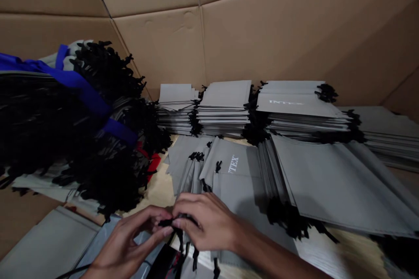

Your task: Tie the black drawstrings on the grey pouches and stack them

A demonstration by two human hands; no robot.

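At the bottom middle, my left hand [126, 244] and my right hand [212, 222] meet, fingertips pinched on a short black drawstring [166, 223]. Loose black cord ends hang below the fingers. A grey drawstring pouch [237, 196] lies flat just behind and under my right hand. Beyond it, another grey pouch [244, 157] shows white lettering, partly covered. Several folded pouches [191, 174] stand on edge to its left with their knotted black cords up. Which pouch the pinched cord belongs to is hidden by my hands.
Stacks of grey pouches [225, 93] line the cardboard wall [278, 30]. A tall heap of black cord ends [42, 117], tied with blue strap [77, 82], rises at the left. Large grey pouches [340, 183] lean at the right. A grey panel [49, 244] is at lower left.
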